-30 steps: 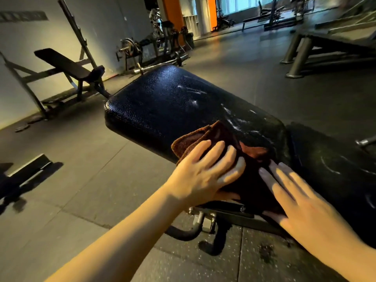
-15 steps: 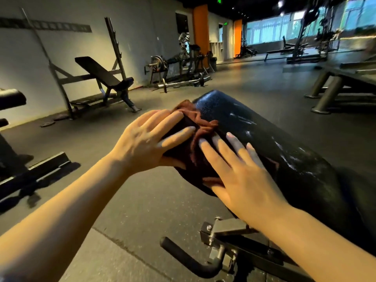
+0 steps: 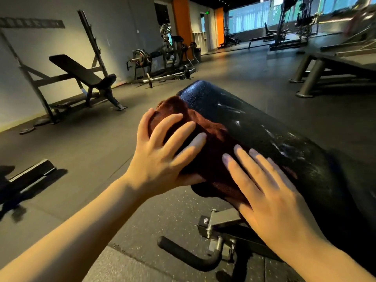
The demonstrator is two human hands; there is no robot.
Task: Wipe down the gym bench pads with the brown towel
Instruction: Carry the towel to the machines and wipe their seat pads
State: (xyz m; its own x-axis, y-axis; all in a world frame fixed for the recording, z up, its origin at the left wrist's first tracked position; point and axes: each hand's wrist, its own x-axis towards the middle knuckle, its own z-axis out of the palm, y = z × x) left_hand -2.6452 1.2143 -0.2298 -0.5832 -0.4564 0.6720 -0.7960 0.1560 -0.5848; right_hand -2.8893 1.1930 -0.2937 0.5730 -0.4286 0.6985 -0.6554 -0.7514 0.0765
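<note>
Head view: we see the left hand (image 3: 160,159) and right hand (image 3: 270,192) pressing the brown towel (image 3: 211,151) onto the black bench pad (image 3: 264,127). Fingers straight, both hands flat; neither curls round the cloth

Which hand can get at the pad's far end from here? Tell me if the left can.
Probably yes. The left hand already presses the towel near the pad far end, fingers spread flat. Nothing lies on the bare pad beyond it. The right hand sits nearer, on the towel's near part.
</note>
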